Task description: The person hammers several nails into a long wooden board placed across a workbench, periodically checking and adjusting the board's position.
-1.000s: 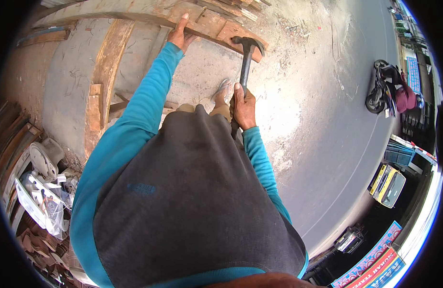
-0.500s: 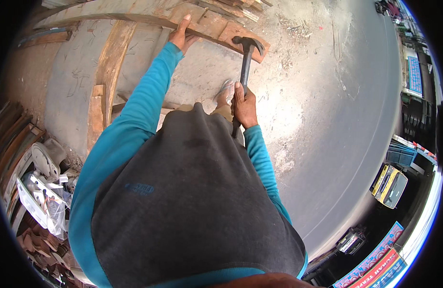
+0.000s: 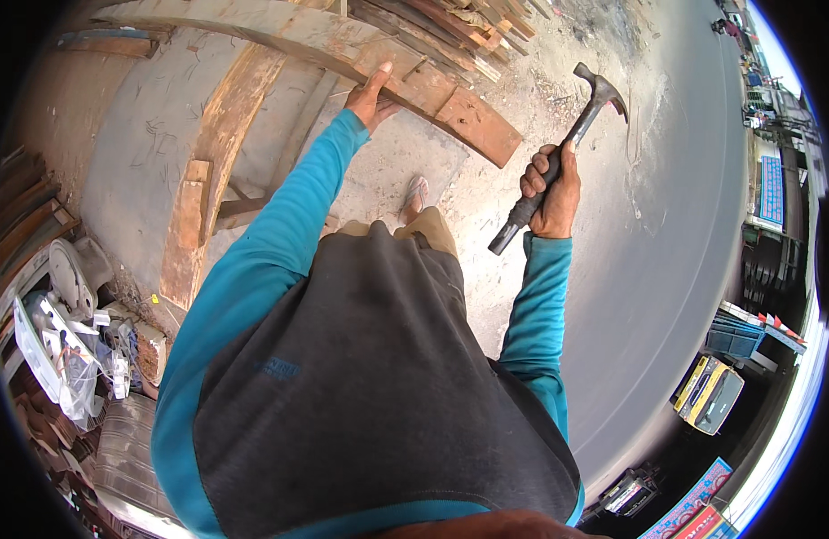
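Observation:
My right hand (image 3: 555, 190) is wrapped round the dark grip of a claw hammer (image 3: 594, 110), raised to the right of the wood with its metal head pointing up and away. At the upper middle, my left hand (image 3: 371, 99) grips the near edge of a long wooden plank (image 3: 280, 31), thumb on top and fingers underneath. A short reddish board piece (image 3: 477, 121) lies on the plank's right end. The hammer head is apart from the wood.
Another long plank (image 3: 221, 126) stretches across on the left. Stacked timber strips (image 3: 432, 27) lie beyond the held plank. White plastic scrap (image 3: 55, 346) and a stack of boards (image 3: 28, 234) are at far left. A road (image 3: 666, 269) runs along the right, with a yellow vehicle (image 3: 709, 393) beyond it.
My right hand has swung the hammer up and to the right, away from the plank's end where its head was. My left hand keeps its grip on the plank. The view has shifted slightly.

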The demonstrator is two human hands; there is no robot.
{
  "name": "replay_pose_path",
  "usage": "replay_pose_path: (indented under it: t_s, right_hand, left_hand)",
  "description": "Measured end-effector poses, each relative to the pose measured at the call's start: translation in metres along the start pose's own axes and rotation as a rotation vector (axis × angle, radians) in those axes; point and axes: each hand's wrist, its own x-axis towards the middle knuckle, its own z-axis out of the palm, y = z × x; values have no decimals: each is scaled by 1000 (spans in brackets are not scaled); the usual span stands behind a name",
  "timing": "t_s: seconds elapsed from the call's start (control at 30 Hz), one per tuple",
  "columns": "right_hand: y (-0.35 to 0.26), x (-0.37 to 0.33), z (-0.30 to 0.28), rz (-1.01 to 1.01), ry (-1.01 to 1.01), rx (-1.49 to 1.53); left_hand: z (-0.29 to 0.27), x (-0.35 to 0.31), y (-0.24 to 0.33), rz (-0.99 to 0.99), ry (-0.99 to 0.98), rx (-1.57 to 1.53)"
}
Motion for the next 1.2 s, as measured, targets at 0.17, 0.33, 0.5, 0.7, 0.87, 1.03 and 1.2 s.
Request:
replay_pose_path:
  t_s: [0.17,0.33,0.5,0.7,0.87,1.03,1.2]
  right_hand:
    - [-7,51,12,146,-96,183]
    - [13,30,38,744,-321,-106]
    - [-27,84,4,520,-240,166]
    - [-28,120,6,560,-238,-1]
    - [-32,112,26,886,-519,-269]
    - [-65,128,50,239,-510,-350]
    - [-115,170,111,-208,-456,-294]
  left_hand:
    - [-5,-18,0,-14,99,56]
    - [-23,-11,45,65,455,-79]
    - [-33,9,78,141,455,93]
    - [-15,2,81,147,472,129]
    - [-25,4,74,166,488,123]
    - [-22,12,73,168,576,130]
    - [-17,7,69,173,600,98]
